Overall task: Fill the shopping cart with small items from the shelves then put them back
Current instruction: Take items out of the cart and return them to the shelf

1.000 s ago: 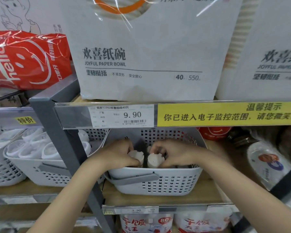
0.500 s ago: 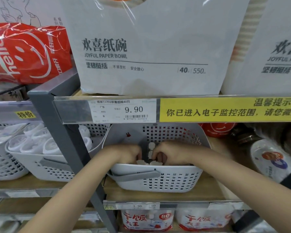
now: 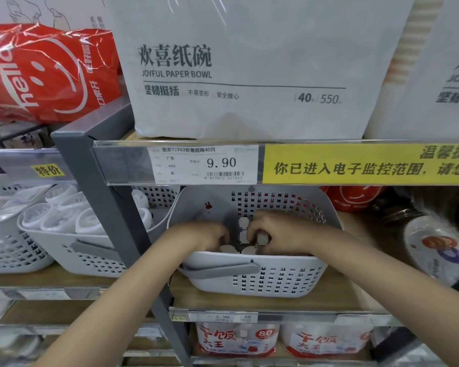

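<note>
both hands reach into a white perforated basket (image 3: 265, 282) that stands on the wooden shelf (image 3: 263, 300) below the price rail. left hand (image 3: 202, 235) is low inside the basket with its fingers curled down among small white items (image 3: 229, 249) lying near the front wall; whether it actually grips one cannot be told, since the fingertips are hidden. right hand (image 3: 278, 234) is just beside it, fingers curled round a small white piece (image 3: 262, 237) that shows between thumb and forefinger. more of the same white items (image 3: 243, 223) stand between the two hands, towards the middle of the basket. a grey handle (image 3: 223, 268) lies folded along the basket's front rim.

on the rail above, a price tag (image 3: 204, 164) reads 9.90, next to a yellow notice strip (image 3: 368, 165). on the upper shelf stands a big white pack of paper bowls (image 3: 249, 75), with a red plastic-wrapped pack (image 3: 45, 75) to its left. a grey upright post (image 3: 112, 221) divides the shelving; left of it a second white basket (image 3: 72, 255) holds stacked clear cups (image 3: 61, 210). to the right of the hands lies a pack of plates (image 3: 435, 247). red-and-white packs (image 3: 239, 340) sit on the shelf below.
</note>
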A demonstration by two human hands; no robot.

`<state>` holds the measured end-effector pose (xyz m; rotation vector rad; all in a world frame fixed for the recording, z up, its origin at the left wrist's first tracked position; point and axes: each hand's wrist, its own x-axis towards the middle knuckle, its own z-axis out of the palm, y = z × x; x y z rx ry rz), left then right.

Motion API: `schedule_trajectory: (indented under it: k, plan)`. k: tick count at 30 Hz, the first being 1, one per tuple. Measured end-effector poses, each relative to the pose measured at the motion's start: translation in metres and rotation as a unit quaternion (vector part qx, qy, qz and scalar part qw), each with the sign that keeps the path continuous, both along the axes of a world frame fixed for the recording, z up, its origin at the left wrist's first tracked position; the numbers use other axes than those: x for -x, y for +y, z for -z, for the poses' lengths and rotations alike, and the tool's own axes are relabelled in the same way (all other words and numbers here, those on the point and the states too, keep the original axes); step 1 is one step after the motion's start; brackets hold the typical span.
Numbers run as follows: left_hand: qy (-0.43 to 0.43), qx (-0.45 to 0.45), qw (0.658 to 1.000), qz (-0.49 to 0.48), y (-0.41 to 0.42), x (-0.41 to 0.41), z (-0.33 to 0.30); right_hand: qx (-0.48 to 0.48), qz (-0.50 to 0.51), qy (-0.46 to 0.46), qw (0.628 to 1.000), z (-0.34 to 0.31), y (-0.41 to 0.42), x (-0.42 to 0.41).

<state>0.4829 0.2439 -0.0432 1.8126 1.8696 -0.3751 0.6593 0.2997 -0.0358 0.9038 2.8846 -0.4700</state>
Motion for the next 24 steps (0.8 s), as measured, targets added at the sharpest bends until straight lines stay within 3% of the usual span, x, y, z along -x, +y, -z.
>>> schedule_trajectory:
  k: [9, 24]
  plan:
    - [0.051, 0.034, 0.997, 0.052, 0.002, -0.004, -0.006, -0.028, 0.051, -0.140, 0.988, 0.013, 0.009, -0.003]
    - [0.053, 0.059, 0.996, 0.046, 0.005, 0.003, -0.003, 0.002, 0.059, -0.122, 0.991, 0.012, 0.010, 0.000]
